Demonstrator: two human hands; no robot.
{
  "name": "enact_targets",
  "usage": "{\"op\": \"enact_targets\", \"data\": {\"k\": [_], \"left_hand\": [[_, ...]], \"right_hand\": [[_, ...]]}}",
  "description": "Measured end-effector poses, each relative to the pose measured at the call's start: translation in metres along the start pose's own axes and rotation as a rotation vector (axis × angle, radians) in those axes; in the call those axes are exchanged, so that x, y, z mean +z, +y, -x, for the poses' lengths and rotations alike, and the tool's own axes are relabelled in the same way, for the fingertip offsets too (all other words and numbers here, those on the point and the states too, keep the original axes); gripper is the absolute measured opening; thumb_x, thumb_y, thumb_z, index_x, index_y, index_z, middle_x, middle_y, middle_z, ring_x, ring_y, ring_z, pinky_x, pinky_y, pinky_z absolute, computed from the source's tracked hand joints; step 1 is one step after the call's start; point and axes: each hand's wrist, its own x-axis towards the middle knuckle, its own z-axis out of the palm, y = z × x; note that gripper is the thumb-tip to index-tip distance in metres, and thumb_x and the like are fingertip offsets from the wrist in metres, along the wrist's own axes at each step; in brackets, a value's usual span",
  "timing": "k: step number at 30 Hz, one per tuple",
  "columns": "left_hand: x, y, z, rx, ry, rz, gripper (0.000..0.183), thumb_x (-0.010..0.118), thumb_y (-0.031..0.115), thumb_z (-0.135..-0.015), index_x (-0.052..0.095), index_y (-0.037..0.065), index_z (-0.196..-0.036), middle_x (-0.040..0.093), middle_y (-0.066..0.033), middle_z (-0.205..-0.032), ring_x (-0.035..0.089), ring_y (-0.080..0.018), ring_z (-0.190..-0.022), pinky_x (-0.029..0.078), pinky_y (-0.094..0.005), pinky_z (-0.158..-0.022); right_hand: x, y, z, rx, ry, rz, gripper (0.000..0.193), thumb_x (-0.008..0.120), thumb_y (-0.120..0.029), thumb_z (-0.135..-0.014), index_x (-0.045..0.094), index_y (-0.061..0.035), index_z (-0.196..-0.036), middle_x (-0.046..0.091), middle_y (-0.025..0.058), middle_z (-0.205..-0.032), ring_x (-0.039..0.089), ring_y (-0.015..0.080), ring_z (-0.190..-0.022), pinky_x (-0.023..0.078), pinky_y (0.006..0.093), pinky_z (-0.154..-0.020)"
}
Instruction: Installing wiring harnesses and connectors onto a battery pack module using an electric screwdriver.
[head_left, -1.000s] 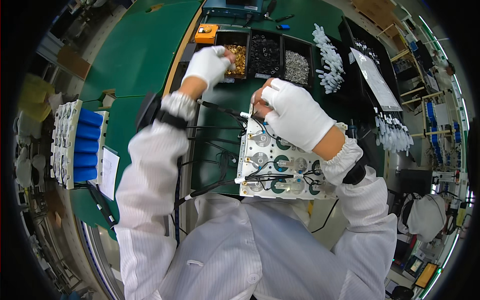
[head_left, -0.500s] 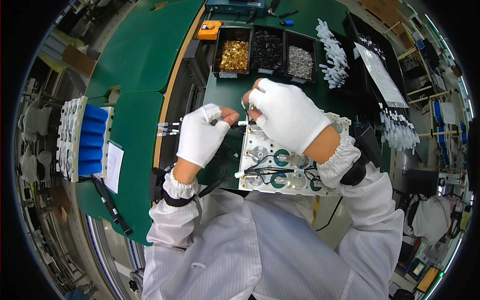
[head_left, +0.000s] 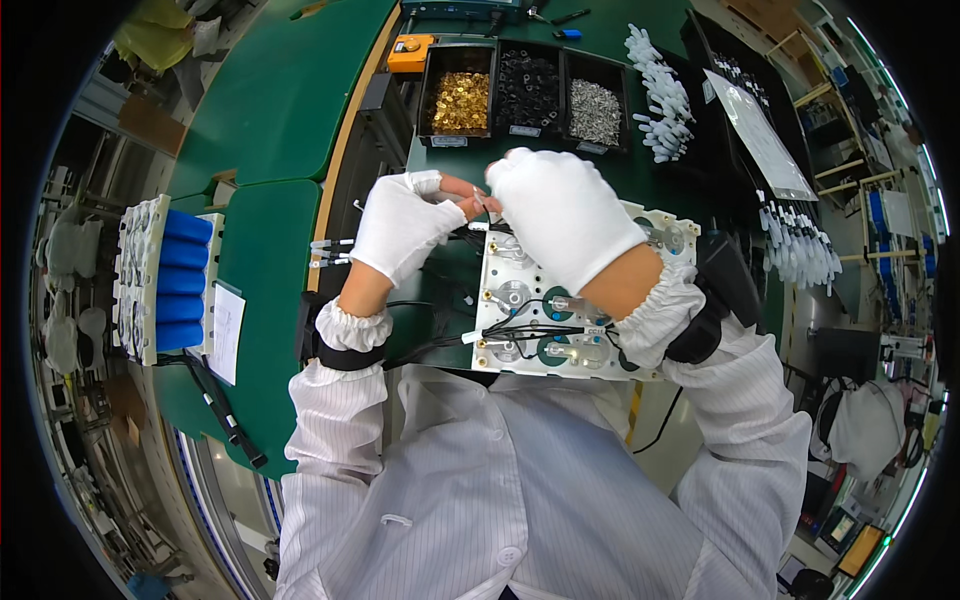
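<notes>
While both pinch one small part, left hand [head_left: 405, 228], right hand [head_left: 565, 215], three bins [head_left: 527, 88].

Left hand [head_left: 405, 230] and right hand [head_left: 565, 215], white-gloved, fingers [head_left: 462, 187] meeting on a small part above white fixture plate [head_left: 520, 325]; three parts bins [head_left: 527, 92] behind on green desk [head_left: 270, 110]

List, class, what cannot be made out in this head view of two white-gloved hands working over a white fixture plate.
- Small part pinched at the left hand fingertips: too small to identify.
- Upper middle of the white fixture plate: hidden beneath the right hand.
- Contents of the three black parts bins: single pieces too small.
- Room at the rim: bent, blurred by the fisheye.
</notes>
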Motion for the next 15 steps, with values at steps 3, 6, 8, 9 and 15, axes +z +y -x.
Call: {"op": "enact_targets", "data": {"k": [3, 6, 8, 9, 15], "left_hand": [[-0.001, -0.003, -0.002, -0.054, 0.027, 0.044, 0.017, 0.079, 0.012, -0.087, 0.079, 0.001, -0.1, 0.072, 0.0007, -0.078, 0.053, -0.0012, -0.06, 0.041, -0.0195, -0.053], [-0.002, 0.0, 0.001, -0.069, 0.035, 0.024, 0.019, 0.08, 0.013, -0.088, 0.078, 0.001, -0.102, 0.072, 0.0007, -0.078, 0.053, -0.0015, -0.06, 0.04, -0.0195, -0.053], [0.0, 0.005, 0.005, -0.044, 0.054, 0.107, 0.021, 0.082, 0.018, -0.088, 0.079, 0.002, -0.102, 0.07, 0.0019, -0.076, 0.052, -0.002, -0.058, 0.039, -0.019, -0.053], [0.001, 0.007, 0.005, -0.046, 0.055, 0.107, 0.021, 0.082, 0.018, -0.088, 0.079, 0.002, -0.102, 0.07, 0.0019, -0.076, 0.052, -0.002, -0.058, 0.039, -0.019, -0.053], [0.006, 0.014, 0.005, -0.052, -0.004, 0.697, 0.025, 0.078, 0.019, -0.093, 0.072, 0.001, -0.109, 0.06, 0.0044, -0.073, 0.045, -0.0023, -0.056, 0.032, -0.0198, -0.051]], "right_hand": [[-0.005, -0.011, -0.003, -0.089, -0.02, 0.122, 0.012, 0.069, -0.011, -0.083, 0.068, -0.006, -0.094, 0.067, 0.0115, -0.093, 0.07, 0.0305, -0.091, 0.057, 0.0423, -0.08], [-0.004, -0.009, -0.001, -0.155, 0.032, 0.146, 0.011, 0.069, -0.01, -0.082, 0.068, -0.0072, -0.093, 0.067, 0.0119, -0.092, 0.07, 0.0303, -0.09, 0.057, 0.0398, -0.078], [-0.003, 0.004, -0.002, -0.172, 0.215, -0.086, 0.011, 0.067, -0.007, -0.083, 0.067, -0.0068, -0.094, 0.065, 0.0123, -0.089, 0.069, 0.0309, -0.085, 0.056, 0.0387, -0.074], [-0.004, 0.011, -0.004, -0.134, 0.27, -0.277, 0.013, 0.068, -0.002, -0.083, 0.069, -0.0047, -0.095, 0.068, 0.0122, -0.088, 0.07, 0.0295, -0.081, 0.056, 0.0361, -0.071], [0.001, 0.017, -0.005, 0.063, 0.38, -0.984, 0.013, 0.074, -0.001, -0.084, 0.076, -0.0039, -0.097, 0.073, 0.0114, -0.079, 0.072, 0.0216, -0.073, 0.054, 0.029, -0.067]]}}
